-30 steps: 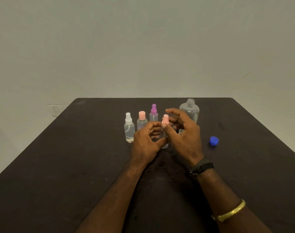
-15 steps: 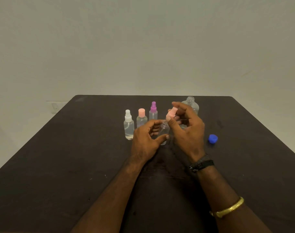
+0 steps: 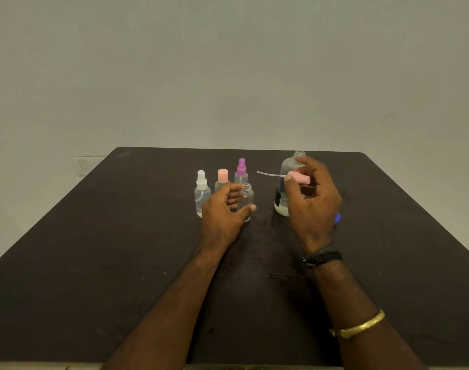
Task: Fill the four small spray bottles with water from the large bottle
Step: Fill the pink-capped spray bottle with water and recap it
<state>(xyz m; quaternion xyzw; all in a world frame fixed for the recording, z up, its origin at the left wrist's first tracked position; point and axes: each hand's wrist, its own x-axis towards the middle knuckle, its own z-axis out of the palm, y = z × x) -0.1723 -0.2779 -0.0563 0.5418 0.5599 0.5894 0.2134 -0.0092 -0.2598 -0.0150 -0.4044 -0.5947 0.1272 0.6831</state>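
Note:
My left hand (image 3: 222, 212) grips a small clear bottle (image 3: 246, 198) standing uncapped on the dark table (image 3: 121, 249). My right hand (image 3: 312, 198) pinches that bottle's pink spray top (image 3: 299, 178), held sideways with its thin dip tube (image 3: 269, 174) pointing left. Behind the right hand stands the large clear bottle (image 3: 288, 169), open at the neck and partly hidden. Three capped small bottles stand behind my left hand: a white-topped one (image 3: 202, 192), a peach-capped one (image 3: 222, 178) and a purple-topped one (image 3: 241, 170).
The large bottle's blue cap (image 3: 337, 218) lies on the table just right of my right hand, mostly hidden by it. A plain wall rises behind the table's far edge. My right arm wears a black watch (image 3: 321, 256) and a gold bangle (image 3: 359, 327).
My right hand lifted the pink spray top out of the small bottle and carried it to the right, drawing the dip tube clear. My left hand kept hold of the bottle.

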